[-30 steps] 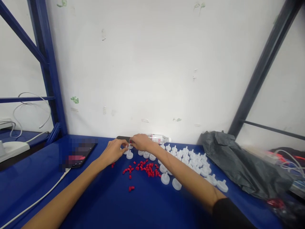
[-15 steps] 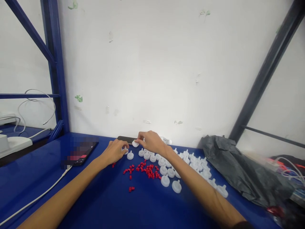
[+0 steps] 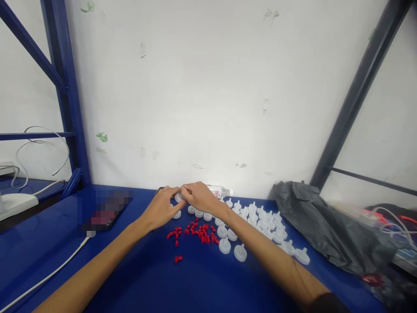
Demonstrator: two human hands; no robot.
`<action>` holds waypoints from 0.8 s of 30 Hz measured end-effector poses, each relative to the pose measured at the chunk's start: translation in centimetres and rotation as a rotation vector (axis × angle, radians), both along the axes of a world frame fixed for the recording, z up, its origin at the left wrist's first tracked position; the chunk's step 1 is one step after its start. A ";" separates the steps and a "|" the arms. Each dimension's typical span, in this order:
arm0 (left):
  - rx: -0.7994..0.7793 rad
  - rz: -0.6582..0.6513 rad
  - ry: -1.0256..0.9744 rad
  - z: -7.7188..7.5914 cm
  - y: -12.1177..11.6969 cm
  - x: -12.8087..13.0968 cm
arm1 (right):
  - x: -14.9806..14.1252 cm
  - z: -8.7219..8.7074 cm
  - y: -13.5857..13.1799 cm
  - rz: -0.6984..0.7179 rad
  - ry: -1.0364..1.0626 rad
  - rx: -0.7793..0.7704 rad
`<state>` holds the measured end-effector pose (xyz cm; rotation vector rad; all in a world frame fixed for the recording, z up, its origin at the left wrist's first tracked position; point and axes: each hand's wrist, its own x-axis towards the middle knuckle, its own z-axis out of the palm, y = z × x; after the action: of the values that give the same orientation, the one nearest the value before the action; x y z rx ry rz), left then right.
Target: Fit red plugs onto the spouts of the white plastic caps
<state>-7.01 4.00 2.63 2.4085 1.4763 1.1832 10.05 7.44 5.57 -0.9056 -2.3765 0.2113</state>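
Near the back of the blue table, my two hands meet at a white nozzle cap [image 3: 178, 197]. My left hand [image 3: 160, 208] pinches it from the left between thumb and fingers. From the right, the fingers of my right hand [image 3: 201, 198] are closed at the same cap; whether they also hold a small piece is hidden. Just below my left hand stands another white cap [image 3: 177, 214]. Small red caps [image 3: 204, 234] lie scattered in front of my hands. Many white nozzle caps [image 3: 224, 246] stand under and beyond my right forearm, nozzles up.
A clear bottle [image 3: 220, 191] lies by the wall behind my right hand. On the left rests a phone [image 3: 110, 213] with a white cable [image 3: 61, 265]. A dark grey plastic bag [image 3: 325, 230] occupies the right side. Blue rack posts [image 3: 70, 95] flank the wall.
My left hand has come up and right from a cap on the table to the cap in my right hand. Both hands now meet on it. The view has shifted slightly.
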 end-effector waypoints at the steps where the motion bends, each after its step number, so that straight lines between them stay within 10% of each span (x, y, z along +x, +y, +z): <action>1: -0.032 -0.030 -0.035 0.3 -0.2 0.1 | 0.0 0.1 -0.2 0.032 0.031 -0.031; 9: -0.487 -0.442 -0.550 2.6 -1.2 -0.6 | -0.6 1.4 -0.3 0.090 0.303 -0.145; 15: -0.357 -0.178 -0.578 2.1 0.7 -2.9 | 2.9 3.1 1.1 0.123 0.144 -0.208; 19: -0.276 -0.049 -0.468 0.8 2.2 -3.7 | 2.6 1.5 0.8 0.151 -0.364 -0.229; 24: -0.144 0.047 -0.198 -0.2 2.3 -3.4 | 1.4 0.0 1.0 0.153 -0.420 -0.220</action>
<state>-10.38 6.25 2.43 2.1086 1.5084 1.2375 11.46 8.46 5.53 -0.9416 -2.8594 0.3802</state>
